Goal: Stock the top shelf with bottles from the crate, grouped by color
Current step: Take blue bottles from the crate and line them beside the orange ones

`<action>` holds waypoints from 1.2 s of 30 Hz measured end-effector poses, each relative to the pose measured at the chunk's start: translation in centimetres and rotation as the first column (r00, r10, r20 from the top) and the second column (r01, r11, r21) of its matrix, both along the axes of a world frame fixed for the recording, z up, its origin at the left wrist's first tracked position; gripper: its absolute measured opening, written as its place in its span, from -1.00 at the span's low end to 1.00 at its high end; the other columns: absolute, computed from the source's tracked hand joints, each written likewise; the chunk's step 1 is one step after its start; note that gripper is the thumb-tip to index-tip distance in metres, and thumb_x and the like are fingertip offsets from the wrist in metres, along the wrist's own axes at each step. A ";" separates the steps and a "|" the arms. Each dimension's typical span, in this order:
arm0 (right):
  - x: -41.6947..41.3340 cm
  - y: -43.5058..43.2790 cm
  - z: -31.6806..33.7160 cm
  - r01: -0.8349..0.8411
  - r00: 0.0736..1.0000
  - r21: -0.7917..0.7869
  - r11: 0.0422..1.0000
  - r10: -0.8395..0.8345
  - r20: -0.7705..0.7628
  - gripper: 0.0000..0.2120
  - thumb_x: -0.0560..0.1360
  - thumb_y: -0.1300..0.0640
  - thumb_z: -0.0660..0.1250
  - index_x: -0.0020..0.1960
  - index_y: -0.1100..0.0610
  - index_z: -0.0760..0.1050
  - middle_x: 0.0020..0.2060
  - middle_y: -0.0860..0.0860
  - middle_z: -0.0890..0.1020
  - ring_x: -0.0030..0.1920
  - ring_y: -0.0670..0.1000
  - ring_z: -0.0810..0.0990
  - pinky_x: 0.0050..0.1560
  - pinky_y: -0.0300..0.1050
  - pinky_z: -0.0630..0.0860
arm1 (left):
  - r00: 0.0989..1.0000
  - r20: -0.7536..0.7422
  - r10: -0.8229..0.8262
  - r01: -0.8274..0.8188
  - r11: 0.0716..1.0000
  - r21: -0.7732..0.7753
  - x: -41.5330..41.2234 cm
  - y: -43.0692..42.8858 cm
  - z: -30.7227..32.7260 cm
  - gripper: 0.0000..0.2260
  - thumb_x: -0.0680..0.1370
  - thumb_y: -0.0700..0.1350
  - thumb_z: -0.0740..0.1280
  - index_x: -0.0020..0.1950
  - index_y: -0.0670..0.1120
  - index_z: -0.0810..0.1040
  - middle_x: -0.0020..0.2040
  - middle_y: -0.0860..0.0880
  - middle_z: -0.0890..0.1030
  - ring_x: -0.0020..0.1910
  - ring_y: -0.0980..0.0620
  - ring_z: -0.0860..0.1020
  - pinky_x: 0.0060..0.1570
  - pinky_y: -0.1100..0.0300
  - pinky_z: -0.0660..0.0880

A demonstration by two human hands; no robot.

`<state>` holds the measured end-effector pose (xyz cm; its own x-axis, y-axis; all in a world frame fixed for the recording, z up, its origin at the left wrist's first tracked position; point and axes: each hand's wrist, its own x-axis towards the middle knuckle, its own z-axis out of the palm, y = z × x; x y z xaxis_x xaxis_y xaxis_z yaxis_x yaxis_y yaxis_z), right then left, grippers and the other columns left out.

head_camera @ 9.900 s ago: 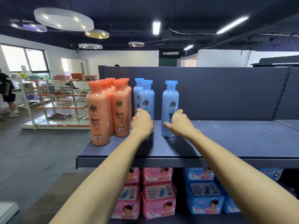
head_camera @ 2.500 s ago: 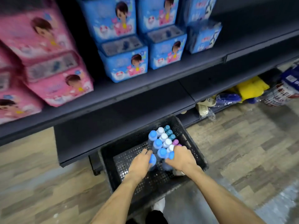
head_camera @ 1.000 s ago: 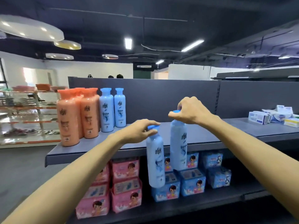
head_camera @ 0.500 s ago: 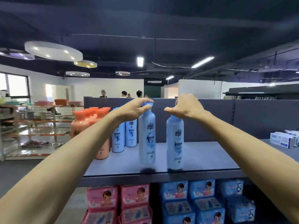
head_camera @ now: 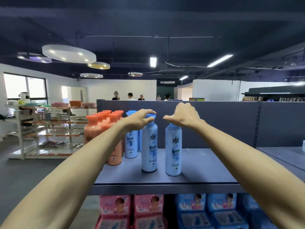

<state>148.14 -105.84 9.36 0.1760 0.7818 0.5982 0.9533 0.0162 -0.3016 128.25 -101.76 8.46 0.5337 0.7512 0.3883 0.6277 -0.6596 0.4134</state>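
Two light blue bottles stand upright near the front of the dark top shelf [head_camera: 206, 176]. My left hand [head_camera: 140, 119] grips the blue cap of the left one [head_camera: 149, 149]. My right hand [head_camera: 183, 116] covers and holds the cap of the right one [head_camera: 173, 151]. Behind my left forearm stand two more blue bottles [head_camera: 131, 144] and, further left, a cluster of orange bottles [head_camera: 99, 128]. The crate is out of view.
The shelf's back panel [head_camera: 222, 124] rises behind the bottles. Pink packs [head_camera: 132, 210] and blue packs [head_camera: 211, 210] fill the shelf below. A white rack with goods [head_camera: 46, 129] stands across the aisle at left. Several people stand beyond the panel.
Both blue bottles have come down from just above the shelf and now stand on it near the front edge, with my hands still on their caps.
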 end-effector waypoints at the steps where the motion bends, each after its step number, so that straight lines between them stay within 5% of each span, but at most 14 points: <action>1: -0.1 0.2 -0.1 0.004 1.000 0.003 1.000 -0.004 -0.004 -0.54 0.23 -0.25 0.38 -0.43 0.13 0.34 -0.45 0.02 0.50 -0.42 0.04 0.49 -0.47 -0.21 0.31 | 1.000 0.006 0.002 -0.002 1.000 -0.005 -0.2 0.2 -0.2 -0.66 0.67 -0.06 0.18 0.44 -0.06 0.40 0.44 -0.05 0.38 0.36 0.03 0.38 0.28 0.17 0.31; 15: 0.4 0.5 -1.1 0.041 0.998 0.069 0.997 -0.045 0.049 -0.51 0.30 -0.29 0.32 -0.44 0.12 0.34 -0.47 0.01 0.48 -0.40 0.10 0.52 -0.43 -0.17 0.34 | 0.995 0.089 -0.049 0.065 0.980 -0.190 -1.2 -0.4 0.1 -0.65 0.68 -0.08 0.17 0.48 0.06 0.37 0.54 0.04 0.24 0.48 0.04 0.26 0.43 0.06 0.22; 20: 0.3 -0.2 -2.0 0.046 0.992 0.144 0.989 -0.062 0.107 -0.44 0.37 -0.41 0.29 -0.29 0.12 0.43 -0.38 0.00 0.49 -0.30 0.11 0.52 -0.34 -0.11 0.34 | 0.964 0.253 -0.078 0.155 0.940 -0.303 -1.2 -1.2 -1.6 -0.54 0.68 -0.02 0.14 0.55 0.25 0.12 0.58 0.07 0.09 0.54 0.02 0.13 0.36 0.11 0.15; 23: 0.5 -0.8 -3.0 0.021 0.998 0.132 0.991 -0.028 0.055 -0.37 0.35 -0.48 0.26 -0.08 0.11 0.44 -0.25 0.01 0.55 -0.19 0.12 0.53 -0.23 -0.06 0.42 | 0.931 0.364 0.004 0.068 0.981 -0.184 -1.0 -1.7 -3.4 -0.33 0.60 0.08 0.30 0.56 0.29 -0.05 0.56 -0.01 0.15 0.49 -0.01 0.22 0.34 0.11 0.22; 26: 0.7 -1.8 -4.8 -0.007 1.000 0.089 0.996 0.004 0.029 -0.34 0.31 -0.49 0.27 0.04 0.07 0.33 -0.19 0.01 0.55 -0.18 0.14 0.53 -0.22 -0.03 0.44 | 0.930 0.350 0.109 -0.058 0.986 -0.153 -0.7 -1.8 -5.9 -0.19 0.54 0.04 0.40 0.61 0.04 -0.07 0.53 -0.07 0.22 0.48 -0.02 0.25 0.39 0.12 0.26; 30: 1.2 -3.1 -7.4 -0.006 1.000 0.088 0.996 0.005 0.018 -0.34 0.31 -0.49 0.26 0.09 0.04 0.32 -0.09 -0.03 0.56 -0.08 0.14 0.58 -0.14 0.01 0.49 | 0.923 0.290 0.253 -0.247 0.967 -0.058 -0.3 -2.2 -7.9 -0.45 0.48 0.07 0.44 0.33 -0.15 0.32 0.23 -0.10 0.51 0.23 -0.11 0.48 0.16 0.03 0.47; 36: 1.5 -4.7 -11.0 -0.068 0.992 -0.056 0.996 0.061 -0.112 -0.28 0.25 -0.50 0.32 0.11 -0.01 0.18 -0.16 -0.05 0.59 -0.13 0.14 0.59 -0.20 -0.01 0.48 | 0.895 0.189 0.405 -0.403 0.914 -0.048 0.9 -3.5 -9.7 -0.46 0.47 0.12 0.44 0.19 -0.20 0.29 0.22 -0.17 0.42 0.20 -0.19 0.45 0.08 0.01 0.42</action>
